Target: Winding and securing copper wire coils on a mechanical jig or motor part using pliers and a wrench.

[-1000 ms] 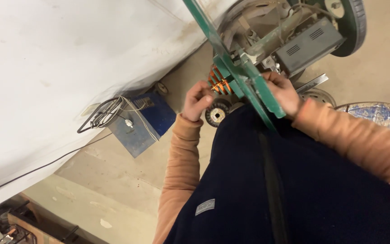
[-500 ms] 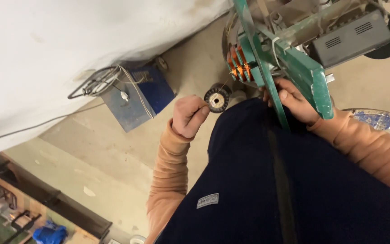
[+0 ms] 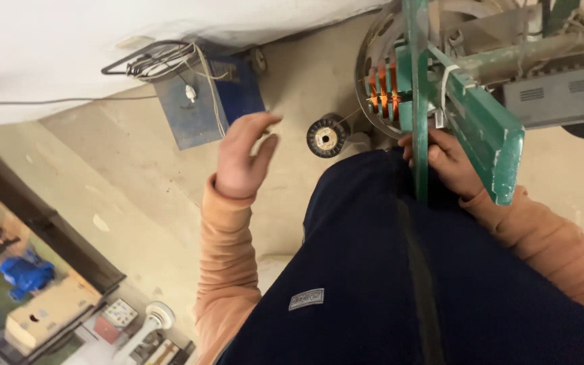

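We see the left hand (image 3: 243, 157) raised in the centre-left of the frame, its fingers spread wide and slightly curled, holding nothing; it hovers above the concrete floor (image 3: 136, 169), near a small spool of fine wire (image 3: 326, 137) that lies on the floor just right of it, apart from the fingertips. A thin strand runs from the spool up and right toward the orange copper coils (image 3: 381, 94) set in a round metal stator frame (image 3: 368, 51) in the upper middle. The right hand (image 3: 444, 162) sits right of centre, below the coils, its fingers closed around the upright green bar (image 3: 418, 101) of the winding machine; a broad green arm (image 3: 484, 125) crosses above the wrist, and a grey box (image 3: 562, 94) is mounted at the upper right. In the upper left a blue metal box (image 3: 201, 105) with looped cables (image 3: 153, 62) stands on the floor beside a white sheet (image 3: 69, 54).
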